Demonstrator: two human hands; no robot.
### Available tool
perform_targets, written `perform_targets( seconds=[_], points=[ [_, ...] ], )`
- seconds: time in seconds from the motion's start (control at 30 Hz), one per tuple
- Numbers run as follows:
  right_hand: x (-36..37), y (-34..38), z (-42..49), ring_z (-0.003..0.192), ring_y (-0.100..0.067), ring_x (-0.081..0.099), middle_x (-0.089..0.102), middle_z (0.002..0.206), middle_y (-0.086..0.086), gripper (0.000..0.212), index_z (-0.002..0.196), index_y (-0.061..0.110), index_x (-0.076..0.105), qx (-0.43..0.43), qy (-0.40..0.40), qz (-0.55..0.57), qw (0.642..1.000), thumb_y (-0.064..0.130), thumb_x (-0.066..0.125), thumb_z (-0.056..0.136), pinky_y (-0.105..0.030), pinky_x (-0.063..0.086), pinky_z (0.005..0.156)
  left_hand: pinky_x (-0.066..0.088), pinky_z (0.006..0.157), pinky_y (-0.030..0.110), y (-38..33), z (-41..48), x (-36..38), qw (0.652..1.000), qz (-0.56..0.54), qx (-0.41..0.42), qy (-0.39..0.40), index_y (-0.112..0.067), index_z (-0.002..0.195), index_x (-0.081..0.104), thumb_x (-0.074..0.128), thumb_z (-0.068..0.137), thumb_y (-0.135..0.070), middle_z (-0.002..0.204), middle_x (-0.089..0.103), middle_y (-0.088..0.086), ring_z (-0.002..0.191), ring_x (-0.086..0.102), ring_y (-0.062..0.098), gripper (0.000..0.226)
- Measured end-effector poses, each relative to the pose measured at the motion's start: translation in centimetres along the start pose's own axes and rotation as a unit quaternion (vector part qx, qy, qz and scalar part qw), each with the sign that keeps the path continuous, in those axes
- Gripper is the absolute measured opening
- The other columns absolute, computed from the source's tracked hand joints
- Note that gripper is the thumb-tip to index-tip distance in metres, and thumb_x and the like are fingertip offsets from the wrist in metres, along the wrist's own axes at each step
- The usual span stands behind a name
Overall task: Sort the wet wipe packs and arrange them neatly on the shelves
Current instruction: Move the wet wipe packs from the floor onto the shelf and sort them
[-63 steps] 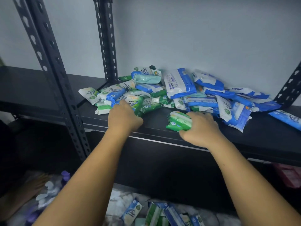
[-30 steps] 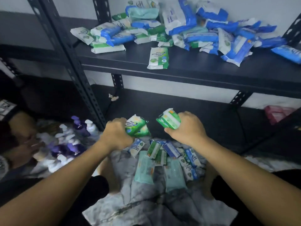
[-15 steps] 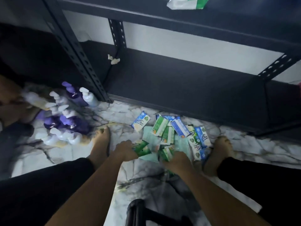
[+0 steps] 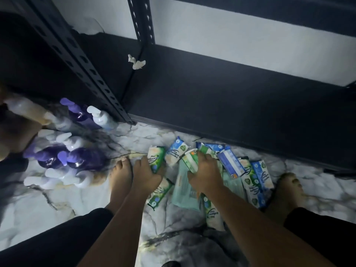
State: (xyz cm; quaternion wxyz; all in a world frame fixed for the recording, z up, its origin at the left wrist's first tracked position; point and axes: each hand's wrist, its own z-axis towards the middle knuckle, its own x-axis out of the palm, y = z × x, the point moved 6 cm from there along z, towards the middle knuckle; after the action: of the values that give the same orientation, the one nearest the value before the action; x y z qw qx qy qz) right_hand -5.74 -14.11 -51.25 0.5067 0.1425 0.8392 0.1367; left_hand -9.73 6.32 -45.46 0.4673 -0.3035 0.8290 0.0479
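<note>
Several wet wipe packs lie in a loose heap on the marble floor between my bare feet. My left hand (image 4: 146, 173) grips a green pack (image 4: 156, 158) at the heap's left side, low over the floor. My right hand (image 4: 205, 173) holds another green-and-white pack (image 4: 189, 158) just above the pile. A blue-and-white pack (image 4: 177, 152) stands between the two. More blue packs (image 4: 259, 180) lie to the right, and a pale teal pack (image 4: 183, 191) lies flat under my right wrist.
The black bottom shelf (image 4: 221, 105) runs right behind the heap, its slotted post (image 4: 90, 74) at the left. Purple and white pump bottles (image 4: 65, 151) crowd the floor at the left, beside another person's arm (image 4: 13, 132). A crumpled white scrap (image 4: 137, 62) lies on the shelf.
Both hands came down from the upper shelf with a green pack each and now reach the heap on the floor. The view tilted down with them.
</note>
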Motion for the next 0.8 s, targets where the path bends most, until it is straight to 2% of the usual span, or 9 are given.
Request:
perform_targets(
  seconds=[0.1,0.13,0.27,0.4,0.5,0.57,0.67,0.73,0.8],
  points=[
    [1.1,1.1,1.0,0.127,-0.035,0.041,0.04,0.144,-0.014,0.09,0.158,0.017,0.016,-0.017,-0.019,-0.047,0.999,0.054,0.06,0.089,-0.047,0.037,0.109,0.014,0.099,0.033,0.2,1.2,0.8,0.999,0.016,0.022,-0.021,-0.013,0.159,0.018,0.039,0.102,-0.058,0.157,0.036,0.013,0.143,0.029,0.031,0.075],
    [1.4,1.2,1.1,0.127,-0.036,0.04,0.039,0.145,-0.015,0.092,0.159,0.018,0.013,-0.02,-0.021,-0.072,0.997,0.056,0.058,0.089,-0.047,0.036,0.109,0.017,0.103,0.035,0.3,1.7,1.3,1.0,0.025,0.016,-0.008,-0.015,0.159,0.018,0.036,0.102,-0.06,0.158,0.035,0.012,0.144,0.027,0.031,0.075],
    [1.5,0.8,0.4,0.129,-0.033,0.039,0.044,0.142,-0.011,0.088,0.159,0.019,0.012,-0.007,-0.009,-0.055,0.998,0.049,0.06,0.091,-0.046,0.037,0.109,0.025,0.114,0.044,0.6,2.1,2.0,0.998,-0.054,0.004,0.038,-0.017,0.149,0.039,0.031,0.09,-0.08,0.152,0.041,0.015,0.139,0.033,0.034,0.087],
    [-0.4,0.0,-1.2,0.125,-0.032,0.044,0.052,0.131,-0.011,0.076,0.155,0.015,0.023,0.013,-0.035,-0.039,0.999,0.045,0.056,0.094,-0.044,0.042,0.103,0.026,0.107,0.034,0.0,-0.1,-0.8,0.998,-0.058,0.0,0.01,-0.015,0.151,0.041,0.034,0.105,-0.046,0.155,0.038,0.017,0.14,0.033,0.032,0.055],
    [-3.1,0.0,-2.7,0.122,-0.033,0.045,0.053,0.13,-0.012,0.073,0.155,0.015,0.027,0.015,-0.06,-0.041,0.997,0.045,0.055,0.095,-0.043,0.044,0.099,0.028,0.107,0.035,-0.5,-1.7,-2.6,0.995,-0.096,0.001,0.0,-0.019,0.148,0.045,0.032,0.106,-0.046,0.151,0.044,0.015,0.139,0.038,0.033,0.051],
    [-5.8,0.9,-3.6,0.126,-0.033,0.044,0.053,0.133,-0.011,0.07,0.153,0.015,0.032,0.0,-0.081,-0.037,0.996,0.043,0.056,0.094,-0.043,0.046,0.099,0.033,0.107,0.04,-1.5,-2.8,-3.6,0.993,-0.116,0.002,0.0,-0.023,0.138,0.054,0.032,0.101,-0.055,0.143,0.054,0.012,0.132,0.046,0.035,0.053],
    [-11.3,3.0,-5.5,0.123,-0.035,0.044,0.055,0.132,-0.01,0.066,0.15,0.014,0.039,-0.037,-0.134,-0.034,0.99,0.038,0.057,0.091,-0.041,0.043,0.101,0.048,0.093,0.039,-3.7,-4.6,-6.6,0.986,-0.153,0.048,-0.051,-0.017,0.104,0.066,0.036,0.095,-0.057,0.117,0.068,0.015,0.112,0.06,0.037,0.052],
    [-15.7,4.8,-7.3,0.116,-0.035,0.046,0.057,0.128,-0.009,0.065,0.148,0.015,0.043,-0.069,-0.19,-0.027,0.979,0.033,0.06,0.087,-0.042,0.043,0.1,0.051,0.083,0.037,-5.7,-6.5,-9.9,0.975,-0.171,0.082,-0.12,-0.012,0.082,0.063,0.038,0.093,-0.055,0.099,0.071,0.015,0.1,0.064,0.038,0.05],
    [-20.6,6.8,-9.4,0.113,-0.034,0.046,0.058,0.124,-0.007,0.062,0.145,0.016,0.048,-0.106,-0.252,-0.009,0.962,0.028,0.061,0.085,-0.044,0.046,0.098,0.051,0.075,0.037,-7.9,-9.4,-13.9,0.957,-0.182,0.116,-0.196,-0.012,0.074,0.057,0.043,0.091,-0.049,0.089,0.069,0.013,0.091,0.063,0.039,0.043]
  ],
)
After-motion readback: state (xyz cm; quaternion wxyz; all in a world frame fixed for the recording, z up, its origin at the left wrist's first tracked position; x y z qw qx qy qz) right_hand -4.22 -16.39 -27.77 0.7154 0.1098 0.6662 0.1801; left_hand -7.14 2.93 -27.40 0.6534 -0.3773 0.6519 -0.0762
